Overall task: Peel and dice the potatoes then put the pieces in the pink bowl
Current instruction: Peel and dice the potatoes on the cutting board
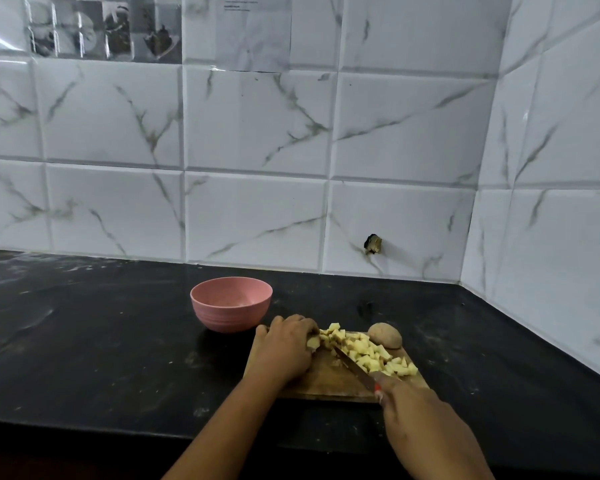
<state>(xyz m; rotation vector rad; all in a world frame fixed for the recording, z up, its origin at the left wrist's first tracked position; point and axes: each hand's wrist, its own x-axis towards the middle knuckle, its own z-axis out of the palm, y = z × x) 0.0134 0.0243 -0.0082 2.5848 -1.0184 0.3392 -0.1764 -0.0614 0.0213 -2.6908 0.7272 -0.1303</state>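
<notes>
Wooden board (321, 382): left hand (284, 348) pinned a potato piece (313, 342); right hand (414, 408) gripped the knife (352, 365). Dicing under way; diced heap (371, 356) beside one unpeeled potato (385, 335). Pink bowl (231, 308) apparently empty. Next: finish cuts.

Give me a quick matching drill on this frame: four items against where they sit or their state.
Things:
1. pink bowl
2. unpeeled potato
3. knife
4. diced pieces

Places or states:
A. piled on the cutting board
B. held in the right hand
C. on the counter, left of the board
D. whole, at the board's far right corner

Pairs: 1-C, 2-D, 3-B, 4-A
</notes>
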